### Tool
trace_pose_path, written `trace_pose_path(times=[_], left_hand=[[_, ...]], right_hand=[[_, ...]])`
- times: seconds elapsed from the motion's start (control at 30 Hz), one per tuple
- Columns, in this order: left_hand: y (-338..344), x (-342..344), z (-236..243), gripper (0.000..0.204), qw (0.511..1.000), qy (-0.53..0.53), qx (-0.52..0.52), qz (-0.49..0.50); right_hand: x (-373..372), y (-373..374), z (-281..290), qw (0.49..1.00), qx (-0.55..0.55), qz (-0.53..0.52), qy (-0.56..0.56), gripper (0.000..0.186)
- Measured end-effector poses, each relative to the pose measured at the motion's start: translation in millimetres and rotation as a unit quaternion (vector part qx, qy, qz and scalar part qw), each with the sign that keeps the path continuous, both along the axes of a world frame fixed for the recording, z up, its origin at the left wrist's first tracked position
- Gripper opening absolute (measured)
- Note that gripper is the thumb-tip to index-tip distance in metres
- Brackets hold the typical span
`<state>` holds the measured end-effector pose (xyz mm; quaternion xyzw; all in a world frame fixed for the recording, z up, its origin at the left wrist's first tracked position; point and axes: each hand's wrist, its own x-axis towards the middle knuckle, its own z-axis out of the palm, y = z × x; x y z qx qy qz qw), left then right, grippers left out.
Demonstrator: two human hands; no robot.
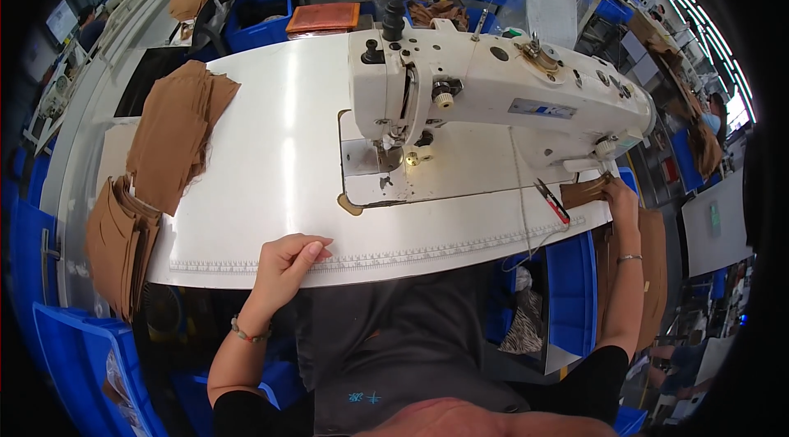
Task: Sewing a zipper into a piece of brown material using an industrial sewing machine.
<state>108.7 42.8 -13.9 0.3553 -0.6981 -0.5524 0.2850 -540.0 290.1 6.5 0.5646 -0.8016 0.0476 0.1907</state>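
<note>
My left hand (288,266) rests on the table's front edge beside the printed ruler strip (394,257). Its fingers are loosely bent, the thumb a little apart from the index finger, and nothing shows in them. At the table's right end, my right hand (622,198) grips a brown fabric piece (582,192). Just left of that fabric lies a pair of thread snips (552,200) with red handles. A white sewing machine (485,75) stands between and beyond my hands; no fabric lies under its needle area (390,153).
Stacked brown fabric pieces (177,133) lie on the table's left side, with another stack (123,244) hanging over the edge. A grey cord (519,182) hangs by the machine. Blue bins (571,293) stand below and behind the table. More brown fabric (652,272) hangs at the right.
</note>
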Motion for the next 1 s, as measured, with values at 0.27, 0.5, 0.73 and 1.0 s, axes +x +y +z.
trace_pose_path(times=[0.27, 0.5, 0.73, 1.0], left_hand=[[3, 0, -1, 0.025, 1.000, -0.022, -0.009, 0.011], [-17, -19, 22, 0.023, 0.996, -0.086, -0.039, -0.001], [-75, -91, 22, 0.039, 0.910, -0.195, -0.366, 0.034], [-116, -135, 6, 0.033, 0.918, -0.283, -0.274, -0.052]], right_hand=[[14, -3, 25, 0.988, -0.139, -0.052, -0.053, 0.022], [136, -52, 57, 0.955, -0.194, 0.224, -0.025, 0.037], [249, -141, -7, 0.898, -0.121, 0.422, -0.027, 0.027], [301, -199, -13, 0.845, -0.110, 0.522, -0.029, 0.015]])
